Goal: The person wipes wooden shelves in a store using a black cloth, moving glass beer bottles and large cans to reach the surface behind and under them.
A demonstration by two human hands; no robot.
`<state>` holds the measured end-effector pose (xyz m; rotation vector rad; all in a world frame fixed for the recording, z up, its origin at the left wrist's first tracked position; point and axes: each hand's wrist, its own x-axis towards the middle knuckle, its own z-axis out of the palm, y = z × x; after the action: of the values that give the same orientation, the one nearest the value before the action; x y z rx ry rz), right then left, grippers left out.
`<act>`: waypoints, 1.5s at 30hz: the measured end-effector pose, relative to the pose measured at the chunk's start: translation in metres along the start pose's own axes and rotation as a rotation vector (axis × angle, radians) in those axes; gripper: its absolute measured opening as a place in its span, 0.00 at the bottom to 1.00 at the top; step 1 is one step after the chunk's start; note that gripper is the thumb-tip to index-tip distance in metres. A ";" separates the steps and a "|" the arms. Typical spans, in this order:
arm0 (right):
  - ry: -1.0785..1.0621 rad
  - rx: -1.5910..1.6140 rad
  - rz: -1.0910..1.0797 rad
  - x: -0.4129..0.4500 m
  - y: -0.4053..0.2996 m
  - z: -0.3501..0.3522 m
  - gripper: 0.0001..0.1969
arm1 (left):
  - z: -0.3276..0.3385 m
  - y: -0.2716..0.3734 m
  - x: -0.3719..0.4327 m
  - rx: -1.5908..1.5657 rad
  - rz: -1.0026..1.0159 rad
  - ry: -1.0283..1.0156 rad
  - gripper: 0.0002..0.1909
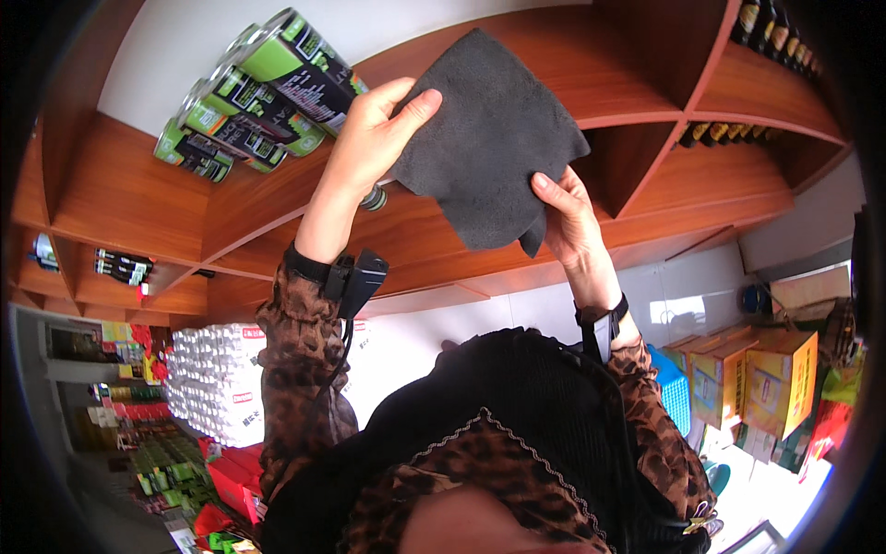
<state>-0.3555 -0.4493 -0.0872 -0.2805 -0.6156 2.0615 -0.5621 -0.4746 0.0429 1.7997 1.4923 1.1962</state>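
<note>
A folded dark grey cloth (pixel 484 138) is stretched between my two hands in front of the wooden shelves. My left hand (pixel 384 128) grips its left edge, with the thumb on top and the fingers behind. At the lower right, my right hand (pixel 571 211) pinches the cloth between thumb and fingers, and a small corner hangs below it. Just left of my left hand, green and black cans (pixel 242 104) stand stacked on a shelf. A small part of another can or jar (pixel 374 199) shows beside my left wrist.
Reddish-brown shelving (pixel 623 121) spans the view, with dark bottles (pixel 768 31) at upper right and more bottles (pixel 123 266) at left. White wrapped packs (pixel 214 381) are piled at lower left. Yellow cartons (pixel 779 381) and a blue basket (pixel 670 391) stand at right.
</note>
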 end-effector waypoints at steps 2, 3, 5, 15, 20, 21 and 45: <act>0.001 -0.041 -0.024 0.002 -0.006 0.003 0.22 | -0.005 -0.007 0.001 0.021 -0.024 0.042 0.15; 0.020 -0.079 -0.054 0.002 -0.008 0.004 0.21 | -0.005 -0.011 0.001 0.019 -0.026 0.059 0.15; 0.018 -0.094 -0.079 0.003 -0.015 0.014 0.16 | -0.006 -0.017 0.001 0.044 -0.008 0.084 0.15; 0.140 -1.173 -0.811 0.086 -0.101 0.028 0.19 | -0.002 -0.054 0.033 0.462 0.062 0.436 0.23; 0.178 -1.608 -0.854 0.107 -0.118 0.003 0.16 | 0.019 -0.050 0.033 0.637 0.304 0.392 0.25; 0.134 -1.673 -0.847 0.112 -0.112 0.000 0.16 | 0.020 -0.053 0.030 0.675 0.327 0.375 0.25; 0.131 -1.784 -0.577 0.097 -0.115 0.018 0.18 | 0.057 -0.049 0.002 0.725 0.230 0.110 0.25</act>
<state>-0.3319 -0.3228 -0.0071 -1.0336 -1.9985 0.4558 -0.5372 -0.4517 -0.0245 2.4536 1.9982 0.9202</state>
